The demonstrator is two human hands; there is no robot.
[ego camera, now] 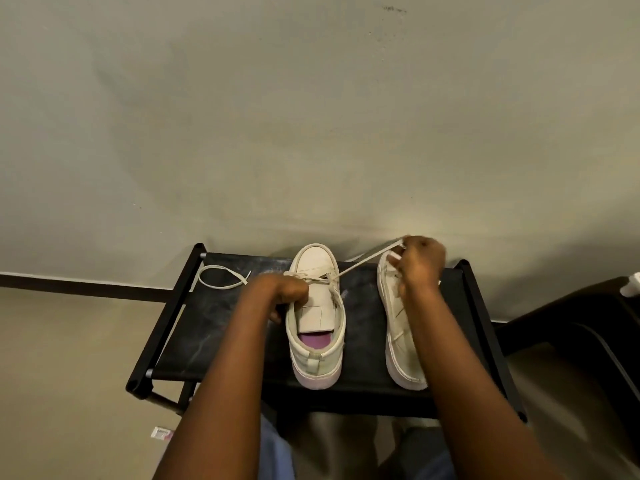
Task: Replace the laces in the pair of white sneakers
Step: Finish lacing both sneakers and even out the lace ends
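Two white sneakers stand on a black bench (194, 344), toes toward the wall. The left sneaker (316, 317) is upright, its tongue laid back over a pink insole. My left hand (282, 292) grips that sneaker's left side near the lowest eyelets. A white lace (363, 263) runs taut from those eyelets up to the right. My right hand (420, 263) pinches the lace's far end above the toe of the right sneaker (398, 327), which my right forearm partly hides.
A loose white lace (221, 277) lies looped on the bench's far left corner. The bench stands against a pale wall with a dark skirting. A dark chair (581, 327) is at the right. A small wrapper (161, 434) lies on the floor at the lower left.
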